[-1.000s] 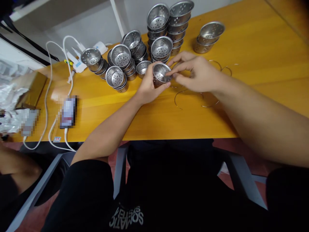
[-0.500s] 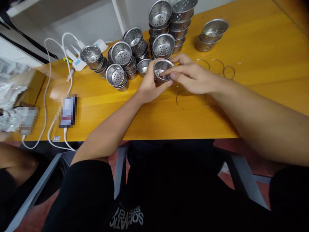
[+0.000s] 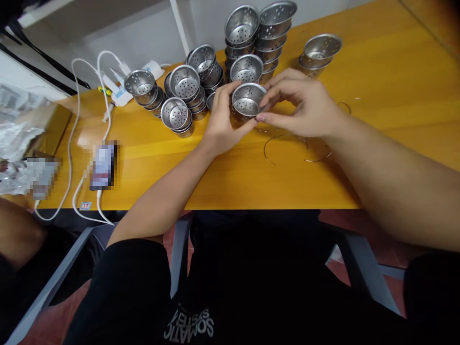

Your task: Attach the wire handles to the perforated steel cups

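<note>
A small perforated metal cup (image 3: 248, 100) is held upright over the table, its open top toward me. My left hand (image 3: 223, 120) curves around its left side, thumb along the near wall. At the right rim, my right hand (image 3: 302, 105) pinches the cup's edge between thumb and fingers; whether a thin wire is also in that pinch is hidden. Just behind stands another perforated cup (image 3: 247, 69). Below the right hand, thin curved wires (image 3: 318, 160) lie on the yellow table (image 3: 230, 187).
Stacks of perforated cups (image 3: 184, 82) stand along the back, with taller stacks (image 3: 275, 24) and a separate pair (image 3: 319, 50) farther right. At left are a phone (image 3: 103, 165), white cables (image 3: 69, 158), a power strip (image 3: 120, 96) and a carton (image 3: 53, 129). Another person's arm (image 3: 21, 235) shows at far left.
My right index finger has come out of the cup, and the right hand now pinches at the right rim. The left hand keeps its hold. The view has shifted slightly.
</note>
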{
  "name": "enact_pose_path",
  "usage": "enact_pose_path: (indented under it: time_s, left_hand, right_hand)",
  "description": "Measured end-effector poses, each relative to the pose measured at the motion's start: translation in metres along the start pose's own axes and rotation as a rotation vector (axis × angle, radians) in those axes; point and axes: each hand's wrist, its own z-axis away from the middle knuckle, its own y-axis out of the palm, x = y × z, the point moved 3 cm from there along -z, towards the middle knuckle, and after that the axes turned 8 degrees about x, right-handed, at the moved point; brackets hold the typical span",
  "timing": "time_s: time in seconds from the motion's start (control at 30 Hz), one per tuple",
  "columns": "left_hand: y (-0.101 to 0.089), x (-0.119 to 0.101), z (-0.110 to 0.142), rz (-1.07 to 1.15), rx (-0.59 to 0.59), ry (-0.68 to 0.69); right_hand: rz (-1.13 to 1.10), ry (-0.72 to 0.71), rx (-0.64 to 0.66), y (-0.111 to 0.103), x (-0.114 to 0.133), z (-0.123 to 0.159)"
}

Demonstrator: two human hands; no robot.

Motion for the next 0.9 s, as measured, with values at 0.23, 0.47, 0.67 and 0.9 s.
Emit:
enact_pose_path:
  time_s: [0.23,0.47,0.67,0.9]
  left_hand:
    - [-0.026,-0.045,0.001,-0.364,-0.034,-0.085]
    - [-0.031,-0.024,-0.001,-0.398,-0.049,-0.112]
    - [-0.032,-0.022,-0.001,-0.398,-0.091,-0.085]
    - [-0.036,-0.008,-0.009,-0.481,-0.054,-0.153]
  right_hand:
    - [0.055,-0.069,-0.007,0.003,0.02,-0.005]
    - [0.069,-0.015,0.015,0.004,-0.019,0.003]
    - [0.099,0.043,0.027,-0.002,-0.067,0.015]
    - [0.141,0.07,0.055,0.002,-0.024,0.003]
